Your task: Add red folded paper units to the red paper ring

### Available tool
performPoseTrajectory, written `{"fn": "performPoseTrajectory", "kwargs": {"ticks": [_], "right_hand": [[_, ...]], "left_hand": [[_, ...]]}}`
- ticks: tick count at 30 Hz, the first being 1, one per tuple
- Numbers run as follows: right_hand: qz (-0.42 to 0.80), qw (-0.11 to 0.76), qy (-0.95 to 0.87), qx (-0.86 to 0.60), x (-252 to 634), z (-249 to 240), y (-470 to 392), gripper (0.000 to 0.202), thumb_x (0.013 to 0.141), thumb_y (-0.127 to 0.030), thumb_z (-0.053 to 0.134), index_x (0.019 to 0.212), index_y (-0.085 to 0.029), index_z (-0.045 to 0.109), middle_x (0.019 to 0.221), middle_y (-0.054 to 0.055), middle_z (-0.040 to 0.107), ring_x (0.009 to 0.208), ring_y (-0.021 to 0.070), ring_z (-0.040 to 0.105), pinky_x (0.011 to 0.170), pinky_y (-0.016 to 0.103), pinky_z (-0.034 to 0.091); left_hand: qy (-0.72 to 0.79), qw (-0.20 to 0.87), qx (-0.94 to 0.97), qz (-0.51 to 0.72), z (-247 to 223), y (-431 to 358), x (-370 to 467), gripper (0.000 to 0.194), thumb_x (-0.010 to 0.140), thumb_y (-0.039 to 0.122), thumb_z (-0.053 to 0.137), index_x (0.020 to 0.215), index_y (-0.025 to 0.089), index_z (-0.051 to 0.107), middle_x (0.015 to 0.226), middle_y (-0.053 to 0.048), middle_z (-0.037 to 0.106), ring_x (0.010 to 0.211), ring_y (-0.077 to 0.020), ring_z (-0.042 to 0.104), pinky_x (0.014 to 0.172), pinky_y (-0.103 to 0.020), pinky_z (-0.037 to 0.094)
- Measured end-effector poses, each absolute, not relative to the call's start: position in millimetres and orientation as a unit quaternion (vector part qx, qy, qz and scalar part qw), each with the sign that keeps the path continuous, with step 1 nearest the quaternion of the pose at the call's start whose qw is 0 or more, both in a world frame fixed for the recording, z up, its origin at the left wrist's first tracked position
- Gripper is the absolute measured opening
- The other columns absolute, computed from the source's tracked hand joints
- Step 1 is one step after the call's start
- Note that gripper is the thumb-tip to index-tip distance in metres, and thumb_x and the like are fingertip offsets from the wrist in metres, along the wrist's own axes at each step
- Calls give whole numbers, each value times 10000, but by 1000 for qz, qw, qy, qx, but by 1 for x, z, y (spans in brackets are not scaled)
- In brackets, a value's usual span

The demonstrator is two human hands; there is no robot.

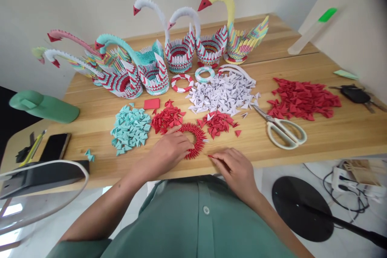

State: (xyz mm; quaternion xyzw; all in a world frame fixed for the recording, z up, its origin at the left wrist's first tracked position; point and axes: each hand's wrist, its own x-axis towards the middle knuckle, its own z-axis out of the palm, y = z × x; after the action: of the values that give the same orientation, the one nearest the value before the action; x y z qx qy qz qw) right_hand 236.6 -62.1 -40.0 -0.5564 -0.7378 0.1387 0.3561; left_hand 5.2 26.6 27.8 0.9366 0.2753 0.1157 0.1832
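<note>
A ring of interlocked red folded-paper pieces (199, 140) lies near the table's front edge, with one white piece at its right side. My left hand (171, 150) is closed on the ring's left part. Just right of the ring, my right hand (234, 169) pinches a small red paper piece (211, 156) between thumb and finger. Behind the ring are two small red piles (167, 117), (218, 124). Loose white pieces (222, 94) form a pile farther back, and turquoise pieces (130, 129) lie to the left.
Paper swans (179, 54) stand along the back. Scissors (282, 129) and a large red pile (305, 98) lie at the right. A green bottle (45, 107), a phone (56, 147) and a cable (81, 193) are at the left.
</note>
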Motion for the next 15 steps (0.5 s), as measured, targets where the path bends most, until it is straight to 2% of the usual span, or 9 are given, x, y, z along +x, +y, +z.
{"fn": "performPoseTrajectory", "kwargs": {"ticks": [8, 15], "right_hand": [[143, 356, -741, -552, 238, -41, -62, 148, 966, -263, 558, 933, -223, 697, 811, 41, 713, 752, 179, 618, 692, 321, 448], [135, 340, -757, -542, 238, -40, -62, 132, 970, -235, 555, 952, -211, 684, 835, 50, 709, 774, 182, 599, 707, 325, 444]], "left_hand": [[322, 107, 929, 146, 2, 12, 22, 189, 984, 236, 513, 859, 185, 646, 844, -23, 685, 879, -189, 614, 1097, -481, 335], [364, 137, 900, 196, -6, 4, 28, 184, 969, 191, 510, 847, 186, 648, 847, -21, 695, 846, -182, 605, 1109, -480, 324]]}}
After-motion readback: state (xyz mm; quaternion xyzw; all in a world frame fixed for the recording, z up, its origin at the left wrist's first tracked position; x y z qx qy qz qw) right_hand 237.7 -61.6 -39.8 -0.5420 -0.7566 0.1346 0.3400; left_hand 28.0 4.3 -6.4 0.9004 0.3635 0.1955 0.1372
